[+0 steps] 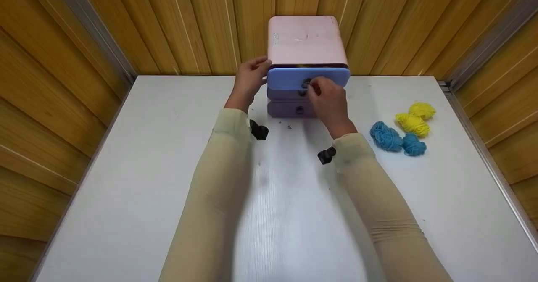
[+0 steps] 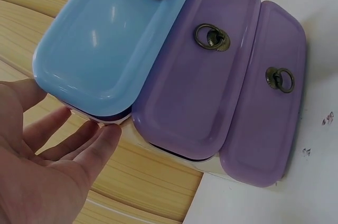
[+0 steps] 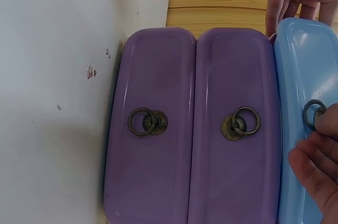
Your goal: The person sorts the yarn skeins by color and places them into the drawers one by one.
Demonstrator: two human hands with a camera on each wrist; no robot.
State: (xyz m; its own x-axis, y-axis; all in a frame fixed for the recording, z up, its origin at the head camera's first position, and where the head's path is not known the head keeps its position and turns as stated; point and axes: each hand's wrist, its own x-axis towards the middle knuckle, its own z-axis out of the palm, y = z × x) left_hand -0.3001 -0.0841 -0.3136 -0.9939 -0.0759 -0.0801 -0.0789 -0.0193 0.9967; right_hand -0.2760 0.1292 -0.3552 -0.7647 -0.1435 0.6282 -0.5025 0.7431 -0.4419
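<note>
A small drawer cabinet [image 1: 307,42] with a pink top stands at the back of the table. Its top drawer front [image 2: 105,39] is blue and sits a little forward, with a dark gap behind its upper edge. Two purple drawer fronts [image 3: 235,171] are below. My right hand [image 1: 330,101] pinches the brass ring pull [image 3: 312,114] of the blue drawer between thumb and finger. With fingers extended, my left hand [image 2: 58,155] rests at the cabinet's left side, fingertips by the blue drawer's edge.
To the right on the white table [image 1: 176,168] lie two blue yarn bundles [image 1: 386,136] and two yellow yarn bundles [image 1: 412,125]. A wood-panelled wall [image 1: 201,25] rises right behind the cabinet. Small dark specks mark the tabletop in front of it.
</note>
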